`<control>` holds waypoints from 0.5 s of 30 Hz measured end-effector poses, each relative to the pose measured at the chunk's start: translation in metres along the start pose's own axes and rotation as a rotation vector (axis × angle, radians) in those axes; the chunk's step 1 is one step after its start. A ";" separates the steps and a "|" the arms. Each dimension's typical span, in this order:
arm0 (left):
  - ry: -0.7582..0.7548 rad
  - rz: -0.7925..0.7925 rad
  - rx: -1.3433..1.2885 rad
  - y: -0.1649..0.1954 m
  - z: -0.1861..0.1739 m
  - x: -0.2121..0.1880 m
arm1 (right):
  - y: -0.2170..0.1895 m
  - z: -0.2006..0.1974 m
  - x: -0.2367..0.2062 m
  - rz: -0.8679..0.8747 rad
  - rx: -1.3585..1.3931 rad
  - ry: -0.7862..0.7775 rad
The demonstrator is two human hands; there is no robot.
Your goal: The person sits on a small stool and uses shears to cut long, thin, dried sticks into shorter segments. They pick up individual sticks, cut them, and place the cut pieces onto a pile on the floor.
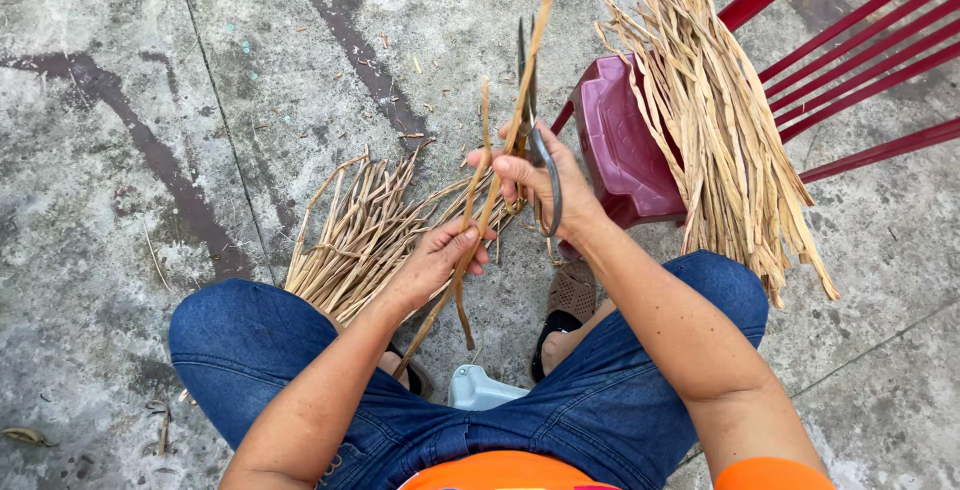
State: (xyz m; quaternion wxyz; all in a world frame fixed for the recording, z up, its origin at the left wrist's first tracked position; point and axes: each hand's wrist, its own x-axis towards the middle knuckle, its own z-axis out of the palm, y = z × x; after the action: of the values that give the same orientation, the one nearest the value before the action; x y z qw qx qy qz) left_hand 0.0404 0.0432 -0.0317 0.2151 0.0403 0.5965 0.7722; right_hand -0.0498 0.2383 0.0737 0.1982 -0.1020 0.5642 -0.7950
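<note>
Looking down from the head camera, a long dried plant strip [500,165] was held upright between both hands; the left hand [440,260] was closed around its lower part; the right hand [540,182] pinched it higher, scissors [535,135] hooked on its fingers [490,162]; cut stalks [360,235] were piled on the concrete floor [150,100]; flat strips [715,120] were draped over a red chair [625,155].

Two hands show, the left hand [440,258] and the right hand [540,182]. One pair of scissors [540,165]. Two heaps of dried strips: one pile on the floor [365,235], one bundle on the chair [715,120]. One red plastic chair [625,150]. Two sandals [568,305].
</note>
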 end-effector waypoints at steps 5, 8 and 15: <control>-0.041 -0.056 -0.010 0.005 0.001 -0.005 | 0.016 0.002 0.003 0.005 -0.091 -0.012; -0.037 -0.041 -0.025 0.011 0.001 -0.004 | 0.019 0.003 0.004 0.026 -0.090 0.016; 0.044 0.125 -0.091 0.011 0.003 -0.002 | 0.025 0.015 -0.002 0.051 -0.090 -0.037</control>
State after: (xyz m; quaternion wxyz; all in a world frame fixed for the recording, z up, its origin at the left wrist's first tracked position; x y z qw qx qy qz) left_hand 0.0406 0.0432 -0.0204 0.1549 0.0509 0.5617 0.8111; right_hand -0.0374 0.2193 0.0550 0.2239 -0.1112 0.5982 -0.7613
